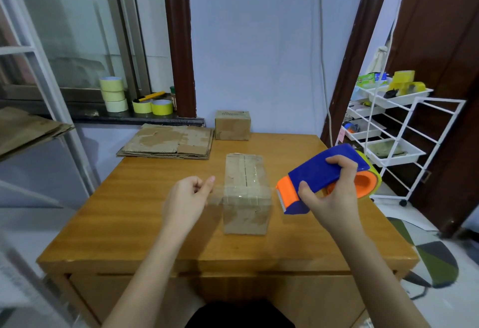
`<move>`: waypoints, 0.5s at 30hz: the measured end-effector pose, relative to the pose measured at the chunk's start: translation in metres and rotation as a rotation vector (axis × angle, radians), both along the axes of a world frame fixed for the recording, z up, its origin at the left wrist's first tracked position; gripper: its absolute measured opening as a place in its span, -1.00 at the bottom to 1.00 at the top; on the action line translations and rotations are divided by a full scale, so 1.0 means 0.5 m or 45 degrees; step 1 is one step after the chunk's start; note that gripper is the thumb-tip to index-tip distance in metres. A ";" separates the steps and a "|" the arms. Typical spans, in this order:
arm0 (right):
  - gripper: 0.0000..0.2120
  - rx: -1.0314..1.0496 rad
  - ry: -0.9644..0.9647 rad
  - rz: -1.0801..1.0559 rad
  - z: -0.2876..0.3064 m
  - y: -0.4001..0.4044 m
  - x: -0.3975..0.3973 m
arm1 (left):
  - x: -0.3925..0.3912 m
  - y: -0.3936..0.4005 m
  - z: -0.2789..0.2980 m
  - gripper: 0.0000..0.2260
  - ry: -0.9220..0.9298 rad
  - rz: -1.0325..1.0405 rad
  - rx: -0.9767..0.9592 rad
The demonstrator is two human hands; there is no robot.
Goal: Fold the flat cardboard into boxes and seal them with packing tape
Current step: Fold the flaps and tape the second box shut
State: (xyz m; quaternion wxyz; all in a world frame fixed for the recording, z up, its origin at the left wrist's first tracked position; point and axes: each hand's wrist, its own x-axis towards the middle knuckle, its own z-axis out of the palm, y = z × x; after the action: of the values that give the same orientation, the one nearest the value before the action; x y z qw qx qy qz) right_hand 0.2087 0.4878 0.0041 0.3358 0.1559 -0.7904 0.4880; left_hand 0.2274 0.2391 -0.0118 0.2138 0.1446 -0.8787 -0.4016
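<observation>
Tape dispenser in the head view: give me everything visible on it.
The tape dispenser is a handheld plastic gun: blue body, orange nose with a toothed cutter edge, orange hub carrying a yellowish roll. The right hand grips it in the air, right of the folded cardboard box, nose pointing left. A clear tape strip runs from it across the box top to the left hand, which pinches its end.

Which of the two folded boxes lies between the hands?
The near box mid-table, with clear tape stretched across it; the other box stands at the table's far edge.
</observation>
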 end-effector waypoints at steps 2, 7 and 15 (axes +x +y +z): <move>-0.41 0.018 -0.023 -0.003 -0.005 0.000 -0.002 | -0.008 -0.004 -0.016 -0.60 -0.021 -0.035 0.037; -0.44 0.000 -0.083 0.017 -0.009 -0.002 -0.006 | -0.014 0.003 -0.037 -0.59 0.008 -0.086 0.120; -0.46 0.036 -0.082 0.008 -0.021 -0.013 -0.004 | -0.013 0.026 -0.064 -0.69 -0.018 -0.194 0.399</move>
State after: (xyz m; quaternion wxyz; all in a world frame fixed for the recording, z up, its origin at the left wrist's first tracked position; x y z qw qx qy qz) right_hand 0.2064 0.4815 -0.0062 0.3063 0.1472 -0.8072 0.4827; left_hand 0.2207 0.2520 -0.0439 0.1513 0.1120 -0.8152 -0.5477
